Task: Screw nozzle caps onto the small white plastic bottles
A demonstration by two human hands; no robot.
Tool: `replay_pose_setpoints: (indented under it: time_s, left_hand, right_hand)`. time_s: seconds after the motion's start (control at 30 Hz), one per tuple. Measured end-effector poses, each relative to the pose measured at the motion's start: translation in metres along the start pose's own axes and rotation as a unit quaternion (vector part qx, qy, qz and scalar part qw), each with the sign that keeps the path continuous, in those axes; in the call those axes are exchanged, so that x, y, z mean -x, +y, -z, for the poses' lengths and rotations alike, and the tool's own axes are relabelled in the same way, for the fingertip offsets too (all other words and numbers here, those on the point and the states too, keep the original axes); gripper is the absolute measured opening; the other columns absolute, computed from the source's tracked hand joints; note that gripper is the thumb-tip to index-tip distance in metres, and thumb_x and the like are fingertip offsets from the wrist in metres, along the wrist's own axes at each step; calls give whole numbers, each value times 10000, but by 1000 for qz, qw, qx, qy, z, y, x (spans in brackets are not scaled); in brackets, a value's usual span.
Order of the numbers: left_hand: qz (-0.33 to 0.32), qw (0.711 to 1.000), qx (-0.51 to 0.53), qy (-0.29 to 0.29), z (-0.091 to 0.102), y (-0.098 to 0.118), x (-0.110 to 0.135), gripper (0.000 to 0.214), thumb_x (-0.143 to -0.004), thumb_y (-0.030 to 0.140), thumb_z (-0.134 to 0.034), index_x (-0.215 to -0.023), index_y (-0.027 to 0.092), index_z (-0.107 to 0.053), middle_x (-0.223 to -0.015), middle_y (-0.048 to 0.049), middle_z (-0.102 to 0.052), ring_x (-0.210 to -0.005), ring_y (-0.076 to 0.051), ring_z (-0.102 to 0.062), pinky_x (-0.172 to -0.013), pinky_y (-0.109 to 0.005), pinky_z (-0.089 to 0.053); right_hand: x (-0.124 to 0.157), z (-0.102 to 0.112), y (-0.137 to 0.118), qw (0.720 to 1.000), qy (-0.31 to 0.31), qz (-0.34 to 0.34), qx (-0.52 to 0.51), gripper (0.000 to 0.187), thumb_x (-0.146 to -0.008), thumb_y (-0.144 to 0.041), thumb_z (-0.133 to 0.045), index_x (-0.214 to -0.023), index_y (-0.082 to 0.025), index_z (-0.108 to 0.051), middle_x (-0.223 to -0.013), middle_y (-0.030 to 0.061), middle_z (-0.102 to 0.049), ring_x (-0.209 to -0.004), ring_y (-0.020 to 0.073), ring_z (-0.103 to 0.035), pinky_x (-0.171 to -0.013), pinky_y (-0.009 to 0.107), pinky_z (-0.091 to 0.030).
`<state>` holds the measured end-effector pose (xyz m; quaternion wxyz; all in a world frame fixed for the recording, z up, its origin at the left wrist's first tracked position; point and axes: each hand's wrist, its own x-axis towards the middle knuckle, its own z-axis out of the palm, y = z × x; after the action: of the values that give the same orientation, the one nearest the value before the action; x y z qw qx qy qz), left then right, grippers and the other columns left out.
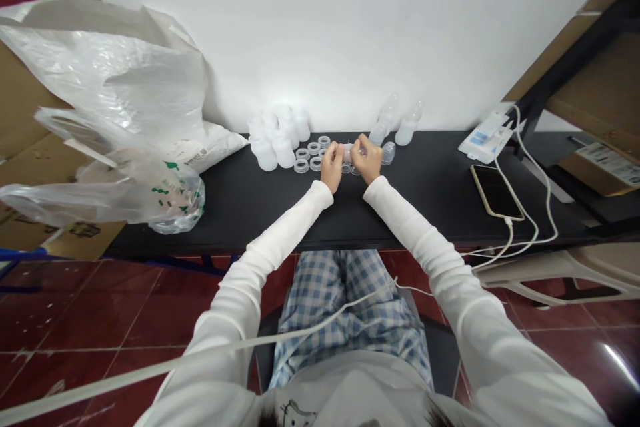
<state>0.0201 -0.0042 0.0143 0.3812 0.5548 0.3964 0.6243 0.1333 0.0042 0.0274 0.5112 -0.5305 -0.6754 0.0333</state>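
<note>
My left hand (332, 165) and my right hand (367, 159) meet over the black table (250, 193), fingers curled round a small clear plastic bottle (347, 152) held between them. Clear plastic rings (311, 155) lie just left of my hands. A cluster of white translucent bottles (277, 137) stands behind the rings. Further clear bottles (397, 123) stand to the right by the wall.
Large crumpled plastic bags (115, 147) with more parts fill the table's left end. A phone (495, 191) on a white cable and a white power strip (487, 135) lie on the right. Cardboard boxes stand on both sides; a white wall is behind.
</note>
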Motion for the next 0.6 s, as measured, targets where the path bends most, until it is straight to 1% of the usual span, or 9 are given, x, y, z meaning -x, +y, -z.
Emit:
replay_pose_setpoints:
  time_s: [0.1,0.17,0.23,0.27,0.37,0.4,0.47,0.5,0.6]
  left_hand:
    - [36,996,78,-9,2,8,-8,523,-891,603,-616,-625,205,-405,-641,35,-358,-623,-108,-410,-638,-251,-393]
    - [51,991,125,-6,5,14,-11,478,-896,502,-671,-613,190,-444,-621,39,-379,-597,-93,-401,-613,-231,-376]
    - [76,983,167,-5,9,18,-15,434,-916,394,-674,-605,178,-461,-599,44,-398,-568,-79,-401,-586,-213,-366]
    - [99,977,187,-8,11,19,-17,417,-924,351,-662,-603,174,-462,-589,46,-407,-555,-74,-408,-574,-207,-366]
    - [189,958,208,-53,16,18,-24,360,-929,282,-623,-619,168,-480,-578,43,-452,-531,-74,-449,-553,-203,-388]
    - [206,955,201,-73,17,16,-25,343,-929,283,-617,-630,166,-495,-578,39,-470,-529,-76,-462,-551,-206,-399]
    - [203,959,171,-99,16,13,-25,331,-932,324,-616,-656,164,-527,-582,30,-498,-531,-83,-480,-556,-215,-419]
    - [183,966,154,-101,15,12,-24,330,-931,356,-620,-672,166,-543,-591,26,-512,-541,-87,-490,-565,-219,-428]
    - [80,988,92,-97,10,10,-17,279,-886,415,-684,-752,185,-599,-705,4,-600,-665,-115,-565,-666,-241,-474]
  right_hand:
    - [-9,5,8,996,-8,88,14,402,-945,-556,-487,-738,-221,-569,-675,48,-613,-665,206,-578,-700,354,-460]
    - [-14,7,10,990,-25,137,-1,411,-921,-602,-533,-821,-212,-618,-758,56,-669,-697,201,-594,-698,341,-476]
    - [-17,9,10,985,-47,166,-18,413,-930,-607,-535,-938,-209,-646,-868,63,-705,-741,195,-612,-708,330,-491]
    - [-18,9,9,982,-58,179,-20,406,-942,-595,-527,-976,-209,-651,-901,66,-711,-766,196,-620,-723,330,-496]
    - [-17,8,7,971,-73,228,6,354,-967,-534,-518,-964,-209,-659,-882,73,-705,-821,215,-634,-787,353,-501]
    - [-16,8,8,969,-71,236,17,336,-968,-513,-519,-944,-209,-659,-863,75,-701,-824,223,-636,-800,362,-500]
    - [-15,7,10,973,-57,221,30,316,-961,-491,-518,-913,-207,-650,-836,78,-695,-803,232,-638,-797,375,-502]
    - [-14,6,13,980,-42,193,30,319,-956,-495,-513,-906,-206,-641,-831,79,-691,-789,234,-639,-787,379,-504]
    - [-14,4,18,997,29,68,3,366,-960,-550,-464,-904,-215,-601,-794,53,-654,-747,220,-624,-763,381,-508]
